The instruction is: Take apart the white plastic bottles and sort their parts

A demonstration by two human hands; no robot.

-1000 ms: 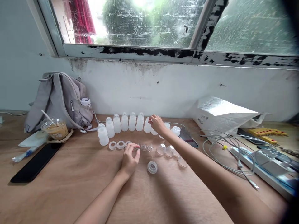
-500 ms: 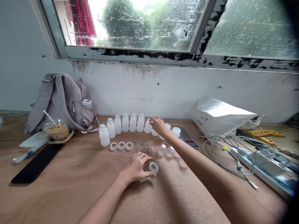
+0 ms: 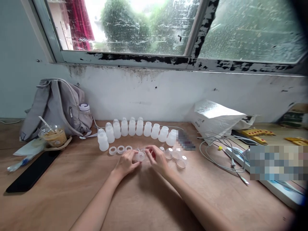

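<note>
My left hand (image 3: 125,162) rests low over the tabletop, thumb and fingers closed around a small translucent bottle collar with a nipple (image 3: 140,156). Just right of it is my right hand (image 3: 157,158), fingers curved and thumb apart, beside the clear nipples (image 3: 143,150). The hand covers part of that row. White collar rings (image 3: 113,150) lie left of the left hand, the last partly behind its fingers. Clear domed caps (image 3: 181,163) sit right of the right hand. Behind, frosted baby bottles (image 3: 132,127) stand in an arc; the left ones are capped, while several open-necked bottles (image 3: 163,134) stand at the right.
At left are a grey backpack (image 3: 57,106), an iced drink cup (image 3: 53,135) and a black phone (image 3: 32,173). To the right lie a white bag (image 3: 214,117), tangled cables (image 3: 216,154), yellow parts (image 3: 256,133) and a power strip (image 3: 284,191).
My right hand has come back from the bottle row to beside my left hand. The left hand and the collar with nipple have moved forward and left. The view has shifted slightly right.
</note>
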